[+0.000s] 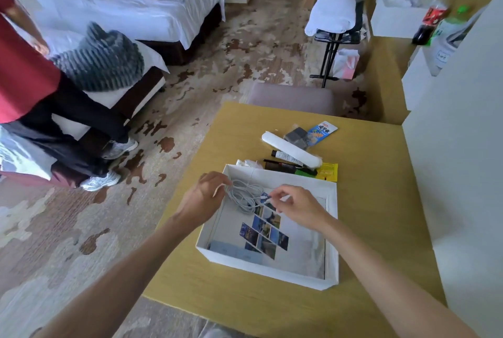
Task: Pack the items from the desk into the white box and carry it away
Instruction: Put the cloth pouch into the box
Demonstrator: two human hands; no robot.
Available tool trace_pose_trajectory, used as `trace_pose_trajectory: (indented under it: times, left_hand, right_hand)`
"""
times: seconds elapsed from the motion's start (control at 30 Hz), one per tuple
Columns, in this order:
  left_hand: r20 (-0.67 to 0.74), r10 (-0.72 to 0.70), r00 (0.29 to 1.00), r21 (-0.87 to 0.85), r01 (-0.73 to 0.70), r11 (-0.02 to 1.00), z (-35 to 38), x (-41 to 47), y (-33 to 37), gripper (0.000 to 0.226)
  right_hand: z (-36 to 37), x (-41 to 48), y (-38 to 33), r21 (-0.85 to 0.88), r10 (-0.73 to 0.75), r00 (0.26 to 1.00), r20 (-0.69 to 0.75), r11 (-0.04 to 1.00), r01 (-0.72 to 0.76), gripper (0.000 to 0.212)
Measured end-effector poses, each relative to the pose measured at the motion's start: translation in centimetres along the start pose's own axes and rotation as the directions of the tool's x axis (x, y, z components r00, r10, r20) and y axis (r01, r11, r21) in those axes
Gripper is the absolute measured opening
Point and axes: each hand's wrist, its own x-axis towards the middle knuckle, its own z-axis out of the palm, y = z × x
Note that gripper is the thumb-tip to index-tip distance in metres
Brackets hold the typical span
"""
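The white box [331, 228] lies open on the yellow desk [367, 174], a booklet with photo tiles [268, 231] flat inside it. Over the box's far left corner a coiled grey cable [243, 196] hangs between both hands. My left hand [205, 196] pinches the coil's left side; my right hand [294, 203] pinches the cable's plug end. Beyond the box lie a white cylinder [290, 149], a small white tube [285, 158], a dark comb [280, 166], a green-and-black item [306, 172], a yellow packet [329, 171], a blue snack packet [321, 132], a grey wrapped item [296, 134] and crumpled white plastic [247, 163].
A grey chair [294, 98] stands at the desk's far edge. A person in a red top [24, 71] stands at the left by two beds [152, 11]. A luggage rack with a white bundle [333, 11] stands farther back. A white wall [462, 160] borders the desk's right side, bottles [430, 24] behind.
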Motion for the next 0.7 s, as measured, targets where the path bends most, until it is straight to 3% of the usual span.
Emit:
trace_pose_trajectory:
  times: [0.2,0.33,0.43,0.57,0.63,0.7]
  left_hand:
    - [0.061,-0.241,0.968,-0.201,0.249,0.947,2.0,9.1,-1.1,0.031]
    - [0.236,-0.303,0.923,-0.221,0.354,0.909,4.6,14.4,-3.5,0.03]
    - [0.467,-0.164,0.869,-0.125,0.248,0.961,6.7,17.4,-5.5,0.024]
    - [0.755,-0.016,0.656,0.001,0.023,1.0,9.2,19.9,-7.4,0.056]
    - [0.822,-0.016,0.569,0.07,-0.073,0.995,10.1,20.6,-8.4,0.059]
    - [0.82,0.027,0.572,0.044,-0.11,0.993,10.7,21.1,-9.5,0.044]
  right_hand:
    - [-5.7,4.5,0.3,0.033,0.008,0.945,-0.328,0.999,0.004,0.013]
    - [-7.3,8.9,2.6,-0.14,0.118,0.952,-0.281,0.977,-0.163,0.015]
    - [-7.5,12.2,4.9,-0.262,0.205,0.964,-0.171,0.933,-0.245,0.014]
    - [-7.0,15.6,6.6,-0.429,0.306,0.952,-0.001,0.86,-0.277,0.019]
    - [-6.3,17.0,6.5,-0.428,0.311,0.949,0.053,0.866,-0.26,0.021]
    - [-5.3,18.2,6.1,-0.399,0.301,0.95,0.089,0.884,-0.243,0.022]
